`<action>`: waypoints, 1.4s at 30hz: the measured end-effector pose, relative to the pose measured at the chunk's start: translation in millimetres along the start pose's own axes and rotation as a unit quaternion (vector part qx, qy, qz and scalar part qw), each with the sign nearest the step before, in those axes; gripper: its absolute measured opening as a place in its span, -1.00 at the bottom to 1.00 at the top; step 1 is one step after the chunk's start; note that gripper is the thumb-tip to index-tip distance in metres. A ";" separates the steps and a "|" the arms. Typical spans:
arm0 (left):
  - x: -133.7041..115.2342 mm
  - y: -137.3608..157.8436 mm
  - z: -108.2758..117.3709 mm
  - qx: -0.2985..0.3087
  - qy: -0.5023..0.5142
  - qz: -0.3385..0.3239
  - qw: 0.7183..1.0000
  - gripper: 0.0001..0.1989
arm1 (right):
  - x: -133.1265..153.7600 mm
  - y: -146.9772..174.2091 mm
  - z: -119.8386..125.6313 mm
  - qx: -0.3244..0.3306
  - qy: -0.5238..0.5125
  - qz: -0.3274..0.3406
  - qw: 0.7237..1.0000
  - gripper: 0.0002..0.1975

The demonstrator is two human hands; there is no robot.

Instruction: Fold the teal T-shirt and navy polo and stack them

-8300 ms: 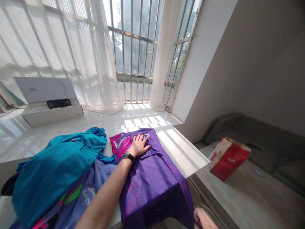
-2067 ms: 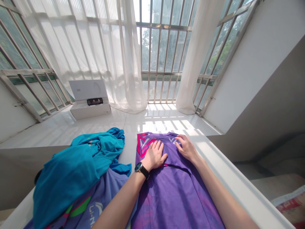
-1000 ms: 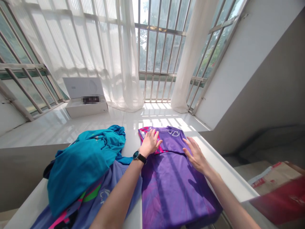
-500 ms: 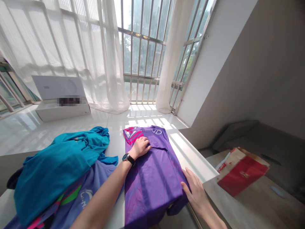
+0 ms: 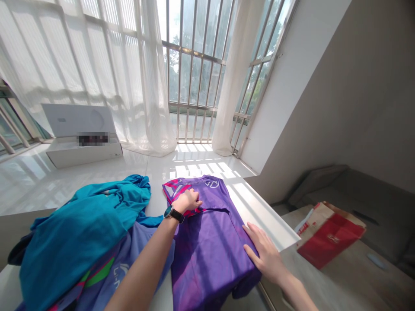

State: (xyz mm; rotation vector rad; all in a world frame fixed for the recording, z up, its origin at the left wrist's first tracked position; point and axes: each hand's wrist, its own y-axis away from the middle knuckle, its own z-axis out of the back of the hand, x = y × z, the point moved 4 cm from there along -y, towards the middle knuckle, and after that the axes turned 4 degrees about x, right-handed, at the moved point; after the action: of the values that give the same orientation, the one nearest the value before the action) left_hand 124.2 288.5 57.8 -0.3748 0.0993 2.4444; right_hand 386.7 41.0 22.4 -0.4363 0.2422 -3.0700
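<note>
A purple jersey (image 5: 210, 242) with a pink-patterned sleeve lies partly folded on the white ledge, its lower part hanging over the front edge. My left hand (image 5: 187, 201), with a black-strapped watch at the wrist, has its fingers curled on the folded fabric near the pink sleeve and collar; its fingertips are partly hidden. At the jersey's right edge, my right hand (image 5: 264, 252) rests with thumb and fingers apart. Left of the jersey, a heap holds a teal shirt (image 5: 78, 229) on top of a blue-violet shirt (image 5: 142, 242) with green and pink parts.
An open white box (image 5: 84, 153) stands at the back left beside sheer curtains (image 5: 136, 86). Window bars (image 5: 194, 77) rise behind the white ledge (image 5: 272, 216). Lower right, a red and brown paper bag (image 5: 333, 235) stands on another surface near a grey sofa (image 5: 337, 181).
My left hand's fingers have curled more, and the jersey's collar and pink sleeve are rumpled and shifted slightly left. My right hand stays along the right edge.
</note>
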 end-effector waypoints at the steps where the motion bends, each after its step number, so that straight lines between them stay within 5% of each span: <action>1: -1.3 0.6 1.6 0.019 0.002 -0.002 1.000 -0.79 | -1.2 5.2 -1.4 0.003 0.004 0.002 1.000 -0.41; 7: -8.5 5.1 11.5 0.033 0.015 0.005 0.999 -0.77 | -13.2 10.4 0.9 0.043 -0.019 0.002 0.999 -0.37; 12: -6.1 7.7 10.1 -0.062 0.009 0.078 0.995 -0.72 | 0.8 -38.1 13.7 -0.014 -0.057 0.001 0.998 -0.45; 17: -2.9 8.1 2.9 -0.069 -0.019 0.117 0.991 -0.67 | 34.5 -73.8 0.3 -0.026 -0.024 0.064 0.997 -0.53; 33: 9.1 -6.2 -15.3 -0.102 0.041 0.051 0.993 -0.80 | 33.3 -76.1 -13.1 -0.057 -0.060 0.004 0.997 -0.55; 42: 7.8 -13.6 -5.2 -0.127 0.109 0.058 0.984 -0.74 | 32.8 -76.5 -12.5 -0.038 -0.059 -0.004 0.998 -0.47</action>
State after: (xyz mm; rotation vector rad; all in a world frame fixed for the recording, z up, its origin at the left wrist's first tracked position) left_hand 128.1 303.0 50.9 -0.7698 -0.1012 2.5287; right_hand 350.9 116.7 31.6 -0.6225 0.3535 -3.0370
